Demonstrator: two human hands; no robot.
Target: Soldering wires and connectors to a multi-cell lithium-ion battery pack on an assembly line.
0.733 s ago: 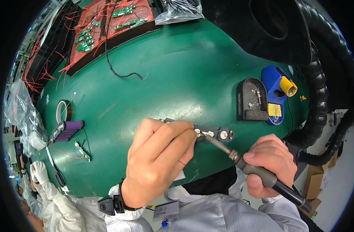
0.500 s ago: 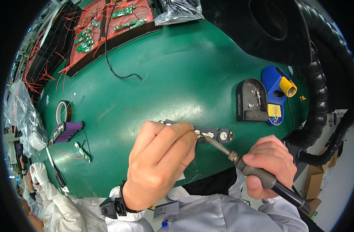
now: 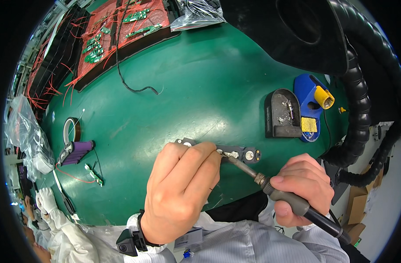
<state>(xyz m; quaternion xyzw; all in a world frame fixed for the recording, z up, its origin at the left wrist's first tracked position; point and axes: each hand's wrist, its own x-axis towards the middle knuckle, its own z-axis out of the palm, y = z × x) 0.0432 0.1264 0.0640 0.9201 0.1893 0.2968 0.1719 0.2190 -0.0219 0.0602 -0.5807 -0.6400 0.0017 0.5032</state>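
In my right hand (image 3: 302, 188) is a soldering iron (image 3: 292, 202), my fingers wrapped round its grey handle. The iron slants up to the left, its tip at a silvery round contact on a narrow dark grey part (image 3: 240, 153). That part lies on the green table and has several round metal contacts in a row. My left hand (image 3: 183, 188) is closed over the part's left half, fingertips pinched right by the iron's tip. What those fingertips hold is hidden. A thin dark wire shows beside this hand.
Right of centre stand a black tray (image 3: 270, 118) with metal scraps and a blue iron stand (image 3: 303, 90) with yellow sponge (image 3: 308, 124). A black fume hood (image 3: 292, 35) overhangs behind. Left lie a tape roll (image 3: 69, 129), purple battery pack (image 3: 79, 152), and small green board (image 3: 94, 174).
The whole view has shifted slightly. The iron's tip and my left fingertips stay close together at the contacts, and more of the grey part's left end shows.
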